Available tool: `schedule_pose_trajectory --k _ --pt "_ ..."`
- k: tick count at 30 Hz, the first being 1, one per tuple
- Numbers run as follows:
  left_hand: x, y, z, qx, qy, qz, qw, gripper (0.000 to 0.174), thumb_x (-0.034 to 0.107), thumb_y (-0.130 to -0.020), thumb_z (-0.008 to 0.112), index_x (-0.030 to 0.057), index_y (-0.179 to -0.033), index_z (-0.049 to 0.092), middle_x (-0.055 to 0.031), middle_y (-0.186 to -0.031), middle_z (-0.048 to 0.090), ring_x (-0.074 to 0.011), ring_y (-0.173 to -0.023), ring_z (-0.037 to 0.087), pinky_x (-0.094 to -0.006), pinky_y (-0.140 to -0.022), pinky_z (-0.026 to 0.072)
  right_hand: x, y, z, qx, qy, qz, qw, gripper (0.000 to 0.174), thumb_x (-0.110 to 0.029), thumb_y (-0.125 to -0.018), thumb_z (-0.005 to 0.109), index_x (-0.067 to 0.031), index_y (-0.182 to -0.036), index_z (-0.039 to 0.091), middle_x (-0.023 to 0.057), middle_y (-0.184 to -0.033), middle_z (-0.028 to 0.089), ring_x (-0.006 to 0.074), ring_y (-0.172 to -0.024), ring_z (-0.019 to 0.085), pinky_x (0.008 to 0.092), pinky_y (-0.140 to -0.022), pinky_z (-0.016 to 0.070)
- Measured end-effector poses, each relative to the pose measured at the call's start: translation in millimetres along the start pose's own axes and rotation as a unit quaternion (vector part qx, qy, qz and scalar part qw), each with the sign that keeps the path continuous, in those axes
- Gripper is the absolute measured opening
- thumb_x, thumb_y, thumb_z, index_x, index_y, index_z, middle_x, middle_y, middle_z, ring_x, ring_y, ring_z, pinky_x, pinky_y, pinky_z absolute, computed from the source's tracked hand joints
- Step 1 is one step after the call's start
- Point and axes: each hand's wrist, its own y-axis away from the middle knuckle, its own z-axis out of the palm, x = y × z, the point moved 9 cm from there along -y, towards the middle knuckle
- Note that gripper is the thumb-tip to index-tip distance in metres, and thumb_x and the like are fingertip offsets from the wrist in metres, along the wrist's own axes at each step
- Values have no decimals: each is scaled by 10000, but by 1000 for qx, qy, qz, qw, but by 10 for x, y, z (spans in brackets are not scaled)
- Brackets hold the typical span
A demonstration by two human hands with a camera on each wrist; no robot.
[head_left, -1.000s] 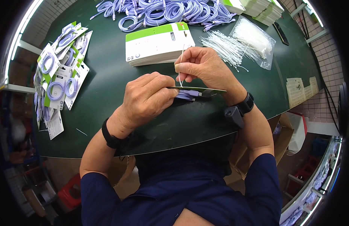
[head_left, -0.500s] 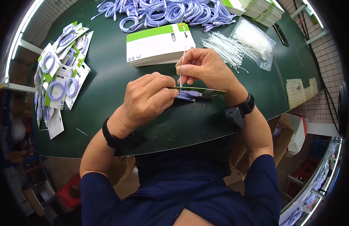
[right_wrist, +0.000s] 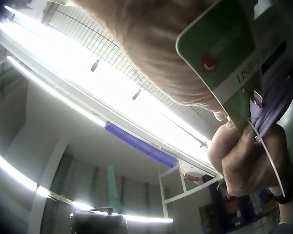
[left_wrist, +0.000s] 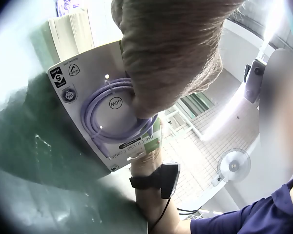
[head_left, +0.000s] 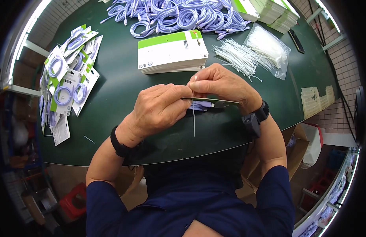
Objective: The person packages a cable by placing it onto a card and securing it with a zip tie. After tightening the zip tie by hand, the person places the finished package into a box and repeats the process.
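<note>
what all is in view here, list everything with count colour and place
card: one, green and white, between both hands
cable: one coil, purple, on that card
zip tie: one, white, through the card, tail below
card stack: one, white and green, behind the hands
loose cables: many, purple, far edge
loose ties: many, white, right of the stack
packed cards: a pile, white and green, left side
table: one, dark green, under everything
left hand: one, grips the card
right hand: one, pinches the zip tie's top
</note>
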Motion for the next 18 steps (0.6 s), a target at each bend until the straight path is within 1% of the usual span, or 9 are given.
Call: schedule_pose_trajectory --k 2,4,5,7,8,11,16,18 --pt "10 14 5 -2 2 7 1000 234 -48 -661 823 27 -845 699 -79 -979 735 -215 -690 687 -330 -600 562 -11 -1 44 -15 -7 -16 1000 217 -169 -1048 676 18 -1100 774 39 -894 749 80 -762 669 228 -691 554" --pt "17 12 8 3 -2 6 1000 184 -29 -693 795 26 -836 692 -65 -995 716 -209 -704 682 -334 -609 558 -9 -2 74 -24 -12 -25 999 219 -165 -1048 676 18 -1097 785 39 -896 750 79 -764 667 229 -687 552" --pt "16 10 4 5 -5 5 1000 160 -19 -709 781 25 -831 689 -57 -1003 706 -206 -711 679 -336 -614 557 24 -2 37 -5 -35 -9 999 211 -157 -1040 683 18 -1086 792 39 -899 752 77 -765 663 229 -686 550" --pt "7 7 1 9 -3 7 1000 177 -33 -698 787 23 -836 691 -66 -994 717 -206 -690 675 -330 -596 551 86 -3 -35 33 -80 22 996 196 -141 -1024 698 17 -1065 805 41 -906 755 75 -767 655 230 -684 545" --pt "3 4 -3 13 2 10 1000 195 -46 -687 793 21 -840 693 -74 -984 728 -207 -670 671 -324 -579 545 78 -8 -32 32 -80 21 996 196 -141 -1024 698 17 -1065 805 41 -906 755 75 -767 655 230 -684 545" --pt "-2 7 -8 20 6 12 1000 214 -61 -676 797 20 -844 693 -80 -967 737 -205 -643 663 -318 -557 536 19 -8 -12 16 -6 1 1000 197 -130 -999 723 25 -1092 802 41 -914 757 77 -762 652 228 -690 544" --pt "1 -9 -13 25 6 6 1000 215 -70 -675 786 29 -835 683 -68 -942 732 -198 -623 651 -310 -545 523 -8 -11 4 5 10 -8 1000 202 -126 -993 731 39 -1085 800 39 -914 757 77 -768 653 221 -703 545" --pt "8 -12 -20 25 7 5 1000 215 -72 -675 782 32 -832 679 -64 -937 730 -197 -620 649 -307 -542 520 3 -25 21 -6 -5 -10 1000 209 -122 -990 734 41 -1107 792 40 -916 757 77 -772 653 218 -708 544"
